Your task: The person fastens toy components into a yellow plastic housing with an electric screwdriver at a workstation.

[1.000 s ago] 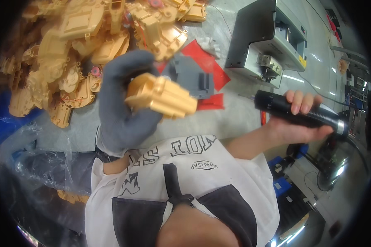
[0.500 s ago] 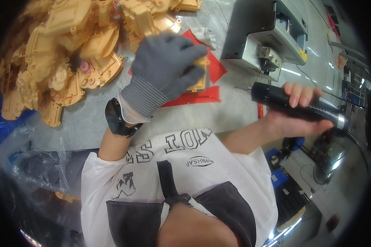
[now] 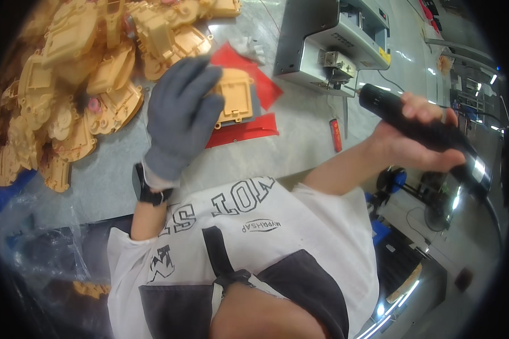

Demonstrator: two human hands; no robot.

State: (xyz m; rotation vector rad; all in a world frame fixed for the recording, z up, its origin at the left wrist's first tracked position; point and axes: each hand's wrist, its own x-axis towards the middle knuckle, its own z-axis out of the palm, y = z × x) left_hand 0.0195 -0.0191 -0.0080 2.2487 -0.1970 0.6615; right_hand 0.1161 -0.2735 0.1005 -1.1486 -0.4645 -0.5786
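Note:
My left hand (image 3: pixel 182 116), in a grey knitted glove, is beside a yellow plastic housing (image 3: pixel 236 97). Its fingers are stretched out, with fingertips and thumb at the housing's left edge; whether they touch it I cannot tell. The housing lies on a dark grey block (image 3: pixel 255 100) over red sheet material (image 3: pixel 246 131). My bare right hand (image 3: pixel 415 133) is wrapped round a black electric screwdriver (image 3: pixel 387 107) with a silver rear band. Its thin bit points left, close to the outlet of a grey screw feeder (image 3: pixel 340 65); contact cannot be made out.
Many similar yellow plastic parts (image 3: pixel 62 101) are heaped at the far left. A small red tube (image 3: pixel 335 135) lies on the metal tabletop (image 3: pixel 300 130) near the right forearm. Crumpled white tissue (image 3: pixel 249 48) is behind the red sheet. Clear plastic film (image 3: pixel 45 237) hangs at the left.
My left hand has shifted off the top of the housing to its left side, fingers straightening. The screwdriver's bit has moved up toward the feeder's outlet. The whole view has shifted slightly.

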